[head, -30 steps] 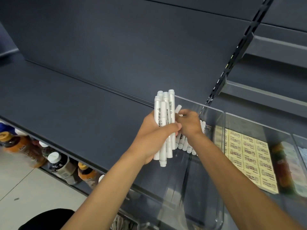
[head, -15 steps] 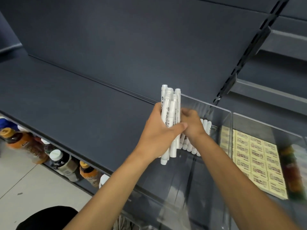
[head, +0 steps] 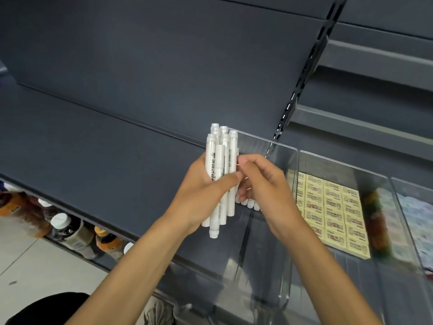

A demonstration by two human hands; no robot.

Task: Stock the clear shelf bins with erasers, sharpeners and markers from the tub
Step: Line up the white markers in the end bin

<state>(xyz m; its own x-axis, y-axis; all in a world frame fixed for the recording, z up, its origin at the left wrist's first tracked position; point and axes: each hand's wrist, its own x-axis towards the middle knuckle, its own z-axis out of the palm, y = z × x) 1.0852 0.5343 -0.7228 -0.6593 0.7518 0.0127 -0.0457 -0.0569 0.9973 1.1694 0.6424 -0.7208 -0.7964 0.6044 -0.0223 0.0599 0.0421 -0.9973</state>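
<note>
A dark grey shelf (head: 93, 148) is stretching across the left half of the frame, and clear bins are sitting side by side from the centre to the right edge. At the centre, the left hand (head: 206, 191) is gripping a bundle of white markers (head: 220, 179) upright, with the thumb lying across their front, just at the left wall of the marker bin (head: 264, 140). The right hand (head: 262, 184) is hovering just right of the bundle with its fingers curled toward the bundle's edge. I cannot tell whether it is already pinching a marker. A short row of laid markers (head: 250, 204) is lying deep in that bin, partly hidden behind the right hand, and yellow erasers (head: 328, 207) are filling the next bin to the right. The step appears to be feeding markers from the bundle into the bin. Doing it well probably means peeling off only one or two at a time and laying them parallel against the existing row. Meanwhile the left hand should be squeezing the rest firmly, since the smooth round barrels are likely to slip and roll.
</note>
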